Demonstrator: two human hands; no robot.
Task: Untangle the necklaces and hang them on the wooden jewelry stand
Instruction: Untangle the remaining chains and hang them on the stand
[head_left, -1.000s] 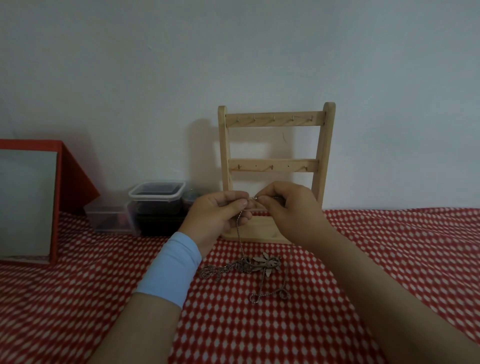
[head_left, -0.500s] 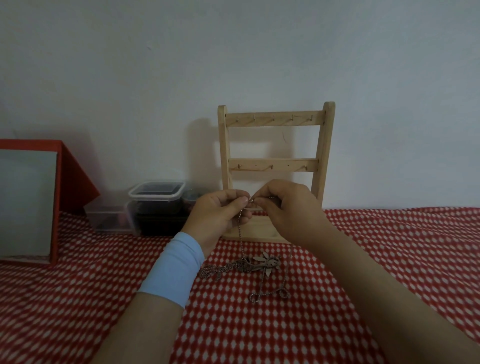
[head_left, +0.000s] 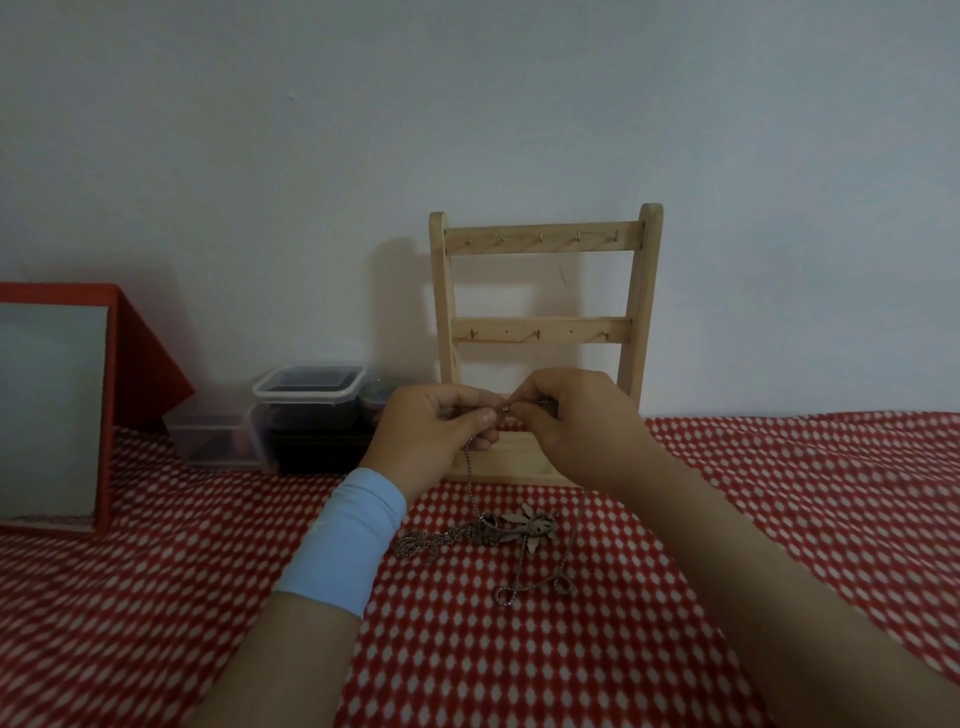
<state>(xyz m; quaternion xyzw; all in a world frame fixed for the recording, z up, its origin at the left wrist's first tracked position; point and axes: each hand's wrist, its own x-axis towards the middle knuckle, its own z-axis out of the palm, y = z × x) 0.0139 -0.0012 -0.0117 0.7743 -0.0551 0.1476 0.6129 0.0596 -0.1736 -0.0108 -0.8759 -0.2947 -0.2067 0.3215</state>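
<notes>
Both hands (head_left: 511, 421) pinch one chain (head_left: 469, 467) at mid-frame. The tangle (head_left: 488, 535) lies below on the cloth (head_left: 779, 519). The stand (head_left: 545, 332) hangs bare.

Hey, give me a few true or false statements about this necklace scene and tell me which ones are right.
1. The left hand and the right hand both pinch one necklace chain. True.
2. A necklace already hangs on the wooden jewelry stand. False: its hooks are bare.
3. The tangled necklaces lie on the red checked cloth. True.
4. The plastic containers are right of the stand. False: they are left of it.
</notes>
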